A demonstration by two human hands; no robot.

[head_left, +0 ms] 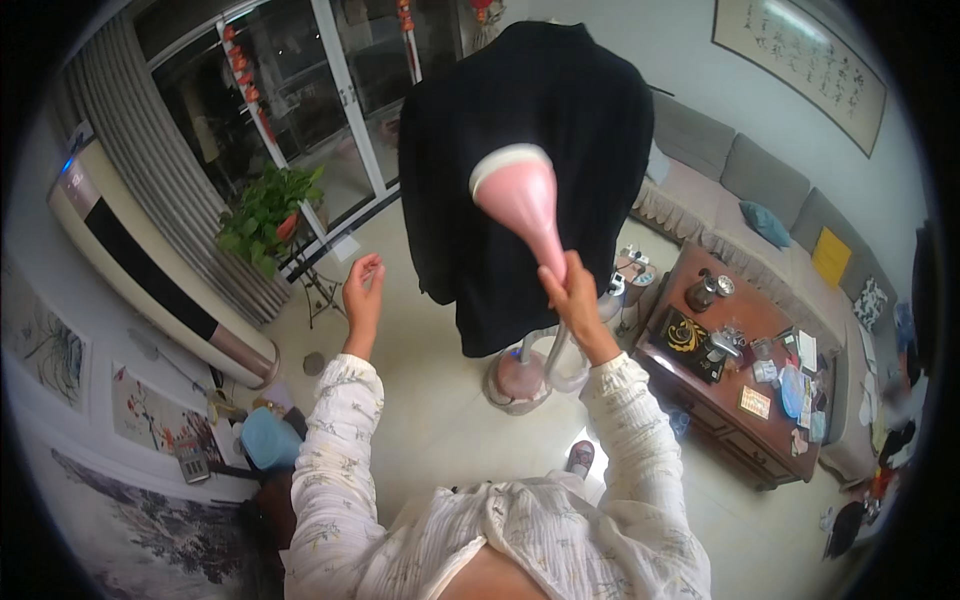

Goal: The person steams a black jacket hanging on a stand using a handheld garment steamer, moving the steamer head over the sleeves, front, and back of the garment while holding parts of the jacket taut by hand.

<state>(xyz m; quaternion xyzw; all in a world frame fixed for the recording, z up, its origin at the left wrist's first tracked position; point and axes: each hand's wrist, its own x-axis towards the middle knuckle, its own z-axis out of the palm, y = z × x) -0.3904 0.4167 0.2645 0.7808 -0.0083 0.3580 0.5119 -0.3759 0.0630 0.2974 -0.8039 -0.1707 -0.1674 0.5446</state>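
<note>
A black long-sleeved garment (450,180) hangs upright before me. My right hand (574,296) grips the handle of a pink garment steamer head (521,191) with a white rim, held in front of the garment's middle. Whether its face touches the cloth cannot be told. My left hand (365,289) is raised to the left of the garment, its fingers slightly curled and holding nothing. Below the hem stands the steamer's round pink base (517,379) on the floor, with a pale hose (559,352) beside its pole.
A brown wooden coffee table (720,390) with a kettle and many small items stands right, before a grey sofa (765,172). Left are a potted plant (274,210) on a thin stand, a tall air conditioner (161,255) and a blue bin (270,439).
</note>
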